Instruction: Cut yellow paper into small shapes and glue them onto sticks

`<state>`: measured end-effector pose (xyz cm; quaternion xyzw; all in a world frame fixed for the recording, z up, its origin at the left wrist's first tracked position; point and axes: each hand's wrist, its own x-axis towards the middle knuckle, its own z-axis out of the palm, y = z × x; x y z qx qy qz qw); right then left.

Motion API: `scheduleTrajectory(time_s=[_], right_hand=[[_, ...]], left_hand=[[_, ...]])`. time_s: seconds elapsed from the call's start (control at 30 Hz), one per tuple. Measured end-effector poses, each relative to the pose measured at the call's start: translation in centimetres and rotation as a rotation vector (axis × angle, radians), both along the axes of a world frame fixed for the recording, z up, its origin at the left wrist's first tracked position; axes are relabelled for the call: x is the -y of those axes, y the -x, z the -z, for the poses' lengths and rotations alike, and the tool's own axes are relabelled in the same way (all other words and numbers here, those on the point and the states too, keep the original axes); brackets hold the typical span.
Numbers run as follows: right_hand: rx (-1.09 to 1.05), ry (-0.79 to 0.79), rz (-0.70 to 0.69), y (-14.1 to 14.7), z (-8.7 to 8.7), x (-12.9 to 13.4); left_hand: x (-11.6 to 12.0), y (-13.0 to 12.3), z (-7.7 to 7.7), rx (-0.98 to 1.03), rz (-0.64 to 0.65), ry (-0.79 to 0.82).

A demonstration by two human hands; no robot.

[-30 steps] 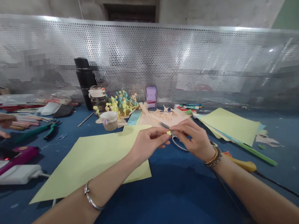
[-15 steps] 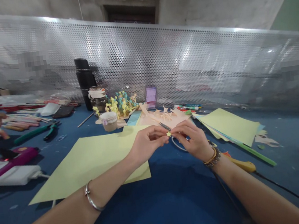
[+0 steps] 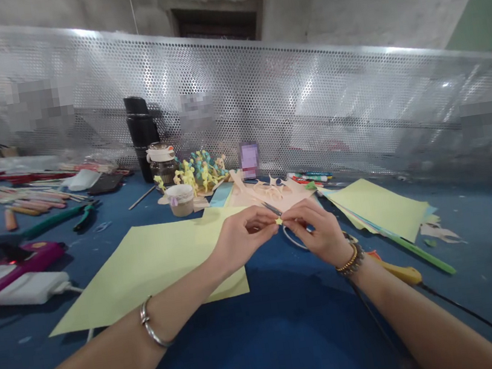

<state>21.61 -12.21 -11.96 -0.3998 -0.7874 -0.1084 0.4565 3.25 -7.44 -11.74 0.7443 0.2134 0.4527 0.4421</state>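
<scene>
While hands (image 3: 246, 231) (image 3: 318, 226) hold a yellow star (image 3: 279, 221), left-side sticks (image 3: 10, 219) now lie uncovered

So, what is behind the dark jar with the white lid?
Behind the jar, a black bottle shows, with the perforated panel beyond. The jar covers the bottle's lower right side; anything else directly behind is hidden.

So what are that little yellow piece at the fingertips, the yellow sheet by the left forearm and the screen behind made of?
Little yellow piece: perhaps matt paper or card, coloured like the sheet; too small to be sure.
Yellow sheet: paper or thin card, matt, flat with crisp edges.
Screen: probably metal, silvery, with rows of holes and bright glints.
</scene>
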Motion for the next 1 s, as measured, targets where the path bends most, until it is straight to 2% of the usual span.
scheduleTrajectory(time_s=[0.4, 1.0], right_hand=[[-0.036, 0.028, -0.008, 0.22, -0.02, 0.17], [-0.151, 0.079, -0.070, 0.58, 0.08, 0.22]], left_hand=[[0.09, 0.19, -0.35, -0.012, -0.027, -0.127], [0.11, 0.22, -0.20, 0.038, 0.001, -0.118]])
